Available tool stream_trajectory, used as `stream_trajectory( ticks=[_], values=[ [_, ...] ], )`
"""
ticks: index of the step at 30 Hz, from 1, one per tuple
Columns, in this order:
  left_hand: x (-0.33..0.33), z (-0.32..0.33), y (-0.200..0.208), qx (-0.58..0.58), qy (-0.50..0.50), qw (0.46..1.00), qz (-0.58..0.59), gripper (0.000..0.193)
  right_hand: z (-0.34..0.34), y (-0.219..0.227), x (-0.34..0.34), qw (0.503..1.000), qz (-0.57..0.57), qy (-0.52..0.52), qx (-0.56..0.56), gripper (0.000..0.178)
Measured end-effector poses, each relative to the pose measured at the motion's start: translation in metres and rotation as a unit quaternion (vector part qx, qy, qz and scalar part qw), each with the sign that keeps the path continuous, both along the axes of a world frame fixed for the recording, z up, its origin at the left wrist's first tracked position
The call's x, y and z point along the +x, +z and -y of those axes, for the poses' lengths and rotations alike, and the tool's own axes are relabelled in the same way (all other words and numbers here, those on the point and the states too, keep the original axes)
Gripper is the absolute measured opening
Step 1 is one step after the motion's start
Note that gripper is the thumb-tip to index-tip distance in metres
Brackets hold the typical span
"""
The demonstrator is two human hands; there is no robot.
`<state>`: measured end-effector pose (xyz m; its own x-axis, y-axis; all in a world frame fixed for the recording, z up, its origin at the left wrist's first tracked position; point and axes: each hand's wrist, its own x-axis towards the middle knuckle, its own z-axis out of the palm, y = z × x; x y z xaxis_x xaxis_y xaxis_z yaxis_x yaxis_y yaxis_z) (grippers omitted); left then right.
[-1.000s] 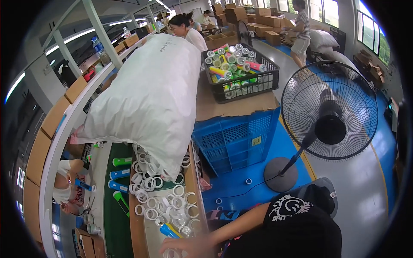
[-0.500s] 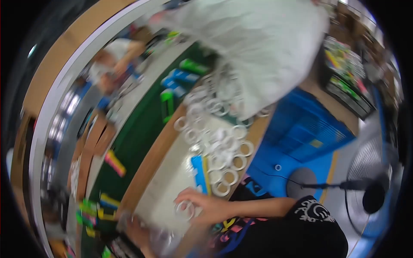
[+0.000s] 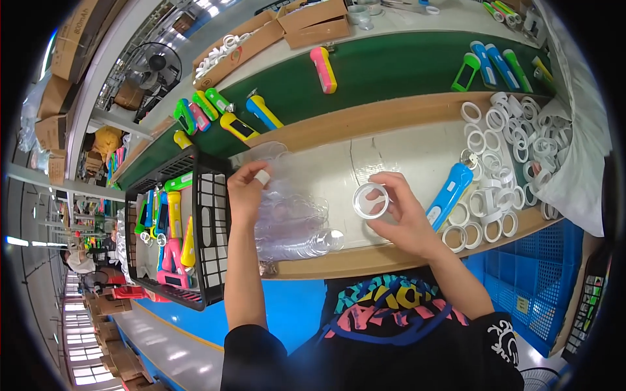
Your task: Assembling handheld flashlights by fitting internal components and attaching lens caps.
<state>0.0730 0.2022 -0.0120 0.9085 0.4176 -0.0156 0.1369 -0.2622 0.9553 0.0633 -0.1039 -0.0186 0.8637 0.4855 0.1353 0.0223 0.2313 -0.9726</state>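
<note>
My right hand holds a white ring on edge between thumb and fingers, over the pale tray-like work surface. My left hand is closed in a pinch, with a small white piece at its fingertips; whether it is held or worn on a finger I cannot tell. Beside that hand lie stacked clear plastic discs, some spread out and hard to make out. A blue flashlight-shaped body rests right of my right hand, against a heap of white rings.
A black basket with colourful flashlight-shaped bodies stands at left. More such bodies, including a pink and yellow one, lie on the green strip. A white sack hangs at right above a blue crate. A cardboard rim edges the work surface.
My view has swung round, so the sack and rings now sit at the right. My left hand, blurred low among the clear plastic before, is raised beside it. The right hand keeps the ring.
</note>
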Motion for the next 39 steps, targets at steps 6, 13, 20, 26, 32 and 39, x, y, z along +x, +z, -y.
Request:
stream_trajectory(
  ticks=[6, 13, 20, 26, 32, 39],
  values=[
    [-0.011, 0.092, 0.043, -0.174, -0.169, 0.969, -0.045, 0.011, -0.01, 0.0, 0.006, 1.0, 0.004, -0.017, -0.012, 0.063],
    [-0.015, 0.105, 0.055, -0.177, -0.212, 0.961, -0.029, 0.01, 0.001, -0.014, -0.008, 0.999, 0.012, -0.028, 0.009, 0.066],
    [-0.029, 0.052, 0.029, 0.359, -0.101, 0.926, 0.055, 0.031, 0.003, 0.005, -0.02, 0.996, -0.054, -0.022, 0.064, 0.063],
    [-0.031, -0.055, 0.199, 0.312, 0.271, 0.876, 0.248, 0.047, 0.023, 0.006, -0.016, 0.995, -0.046, -0.065, 0.06, 0.062],
    [-0.043, -0.327, 0.341, 0.383, 0.28, 0.873, 0.113, 0.025, 0.027, 0.018, -0.03, 0.994, -0.032, -0.076, 0.074, 0.063],
    [-0.013, -0.412, 0.348, 0.236, 0.276, 0.931, 0.047, 0.052, 0.028, 0.027, -0.025, 0.996, 0.014, -0.083, -0.008, 0.06]
  ],
)
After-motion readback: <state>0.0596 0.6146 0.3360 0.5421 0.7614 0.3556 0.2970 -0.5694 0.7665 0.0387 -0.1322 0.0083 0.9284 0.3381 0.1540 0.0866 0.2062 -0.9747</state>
